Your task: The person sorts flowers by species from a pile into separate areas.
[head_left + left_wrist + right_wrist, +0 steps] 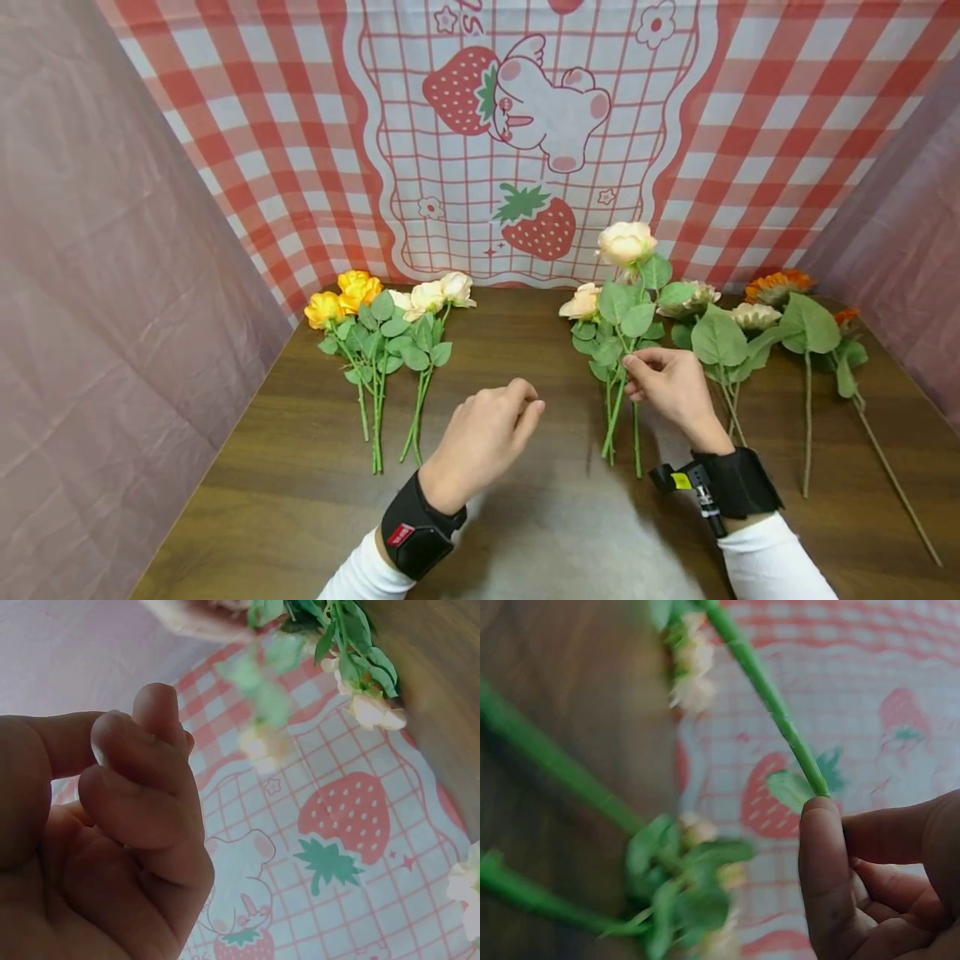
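Between thumb and fingertips, my right hand (672,392) pinches the green stem (769,697) of a pale peach rose (627,243), raised above the table. Its leaves hide part of the flowers behind. Below it lies another peach rose (581,302), with more green stems beside it. My left hand (480,437) hovers over the middle of the table, its fingers loosely curled around nothing. In the left wrist view those fingers (142,802) are bent and hold no stem. To its left lie yellow-orange roses (358,288) and cream roses (427,298).
Cream broad-petalled flowers (753,316) and an orange flower (778,286) lie at the right on long stems. A checked strawberry cloth (540,225) hangs behind the brown wooden table (277,475). Pinkish curtains (112,292) stand at both sides.
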The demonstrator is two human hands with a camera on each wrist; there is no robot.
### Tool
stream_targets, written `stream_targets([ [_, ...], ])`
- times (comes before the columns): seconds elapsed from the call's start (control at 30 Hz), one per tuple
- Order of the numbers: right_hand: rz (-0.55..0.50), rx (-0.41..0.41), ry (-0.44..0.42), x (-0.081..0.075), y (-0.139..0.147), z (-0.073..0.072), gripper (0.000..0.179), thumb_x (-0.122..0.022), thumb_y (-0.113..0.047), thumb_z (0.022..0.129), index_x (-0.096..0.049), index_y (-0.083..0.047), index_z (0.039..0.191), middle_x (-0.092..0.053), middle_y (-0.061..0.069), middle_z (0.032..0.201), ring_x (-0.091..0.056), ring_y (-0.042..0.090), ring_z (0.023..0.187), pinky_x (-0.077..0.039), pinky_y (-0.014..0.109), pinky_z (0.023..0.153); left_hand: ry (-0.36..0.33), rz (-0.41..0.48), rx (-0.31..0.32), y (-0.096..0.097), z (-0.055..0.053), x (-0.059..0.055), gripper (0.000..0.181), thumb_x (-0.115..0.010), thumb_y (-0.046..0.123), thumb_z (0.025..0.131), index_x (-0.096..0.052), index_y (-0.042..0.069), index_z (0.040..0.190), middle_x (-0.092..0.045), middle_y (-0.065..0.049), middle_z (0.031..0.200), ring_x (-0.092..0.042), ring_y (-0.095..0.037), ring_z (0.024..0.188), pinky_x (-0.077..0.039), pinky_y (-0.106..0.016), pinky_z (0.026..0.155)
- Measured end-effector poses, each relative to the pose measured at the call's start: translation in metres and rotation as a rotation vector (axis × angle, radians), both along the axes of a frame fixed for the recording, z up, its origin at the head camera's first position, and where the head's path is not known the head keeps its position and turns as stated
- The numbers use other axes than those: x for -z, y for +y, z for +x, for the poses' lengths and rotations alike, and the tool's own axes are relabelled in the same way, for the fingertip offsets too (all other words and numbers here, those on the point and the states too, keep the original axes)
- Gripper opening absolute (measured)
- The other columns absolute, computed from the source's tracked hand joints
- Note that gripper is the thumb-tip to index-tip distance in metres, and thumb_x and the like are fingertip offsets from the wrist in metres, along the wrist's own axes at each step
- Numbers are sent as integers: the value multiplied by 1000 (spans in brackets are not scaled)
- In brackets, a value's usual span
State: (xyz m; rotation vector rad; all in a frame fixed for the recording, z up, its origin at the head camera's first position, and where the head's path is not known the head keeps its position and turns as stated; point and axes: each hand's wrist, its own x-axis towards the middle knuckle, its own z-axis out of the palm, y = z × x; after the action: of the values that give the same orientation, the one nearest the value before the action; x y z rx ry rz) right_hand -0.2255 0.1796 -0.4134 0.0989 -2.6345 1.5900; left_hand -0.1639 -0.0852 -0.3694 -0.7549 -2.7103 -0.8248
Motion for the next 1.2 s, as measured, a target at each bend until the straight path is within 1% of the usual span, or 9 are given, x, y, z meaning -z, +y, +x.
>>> stream_targets([
  [0.23,61,-3,-151,26,7,-14,28,-59,-9,97,-66,17,106,-66,8,64,-65,12,53,-57,33,55,6,-15,-6,-2,-1,-1,13,-59,20,100,-66,10,99,-61,5,70,-48,-3,53,-39,-21,48],
  [0.4,121,5,-204,29,8,-15,28,-59,-11,97,-69,15,101,-67,7,62,-64,12,50,-56,32,52,17,-29,-43,-7,-5,-3,13,-60,21,100,-66,10,97,-63,4,71,-55,-7,55,-44,-26,49],
  [0.53,179,-21,-217,25,10,-13,27,-59,-12,97,-70,12,96,-67,8,64,-64,14,51,-56,32,51,-9,-64,-126,-19,-18,2,14,-62,21,98,-66,9,92,-65,0,70,-61,-16,57,-47,-33,50],
  [0.7,298,-40,-160,15,13,-10,26,-58,-14,97,-71,7,89,-63,4,59,-62,15,51,-53,31,49,-108,-192,-336,-53,-44,24,20,-62,16,95,-64,2,81,-67,-17,73,-67,-35,63,-51,-47,51],
  [0.8,362,-48,-92,8,11,-7,26,-57,-16,98,-73,2,89,-61,1,55,-60,16,51,-48,30,52,-227,-278,-456,-76,-56,40,17,-63,11,90,-67,-2,79,-69,-23,79,-68,-39,68,-52,-50,53],
  [0.87,391,-59,-55,3,9,-5,26,-56,-16,98,-73,0,87,-60,0,54,-58,16,50,-43,29,53,-309,-313,-501,-87,-62,48,15,-65,9,87,-69,-4,82,-70,-24,82,-69,-38,70,-52,-51,54],
  [0.93,410,-74,-26,-2,5,-2,25,-56,-16,98,-74,-1,89,-60,0,55,-57,16,51,-39,29,54,-375,-333,-511,-94,-65,54,14,-67,9,85,-69,-5,84,-70,-24,85,-69,-37,71,-53,-51,55],
  [1.0,412,-88,-15,-6,0,1,24,-56,-17,99,-74,-2,92,-61,1,57,-57,15,52,-39,29,54,-405,-342,-503,-96,-67,59,13,-67,7,83,-70,-5,86,-71,-25,87,-70,-38,73,-53,-51,57],
  [1.2,405,-106,40,-15,-12,10,21,-58,-16,99,-74,-3,95,-62,3,63,-57,14,55,-39,28,53,-399,-350,-485,-91,-69,62,12,-61,0,85,-71,-5,87,-71,-25,90,-70,-39,76,-55,-51,61],
])
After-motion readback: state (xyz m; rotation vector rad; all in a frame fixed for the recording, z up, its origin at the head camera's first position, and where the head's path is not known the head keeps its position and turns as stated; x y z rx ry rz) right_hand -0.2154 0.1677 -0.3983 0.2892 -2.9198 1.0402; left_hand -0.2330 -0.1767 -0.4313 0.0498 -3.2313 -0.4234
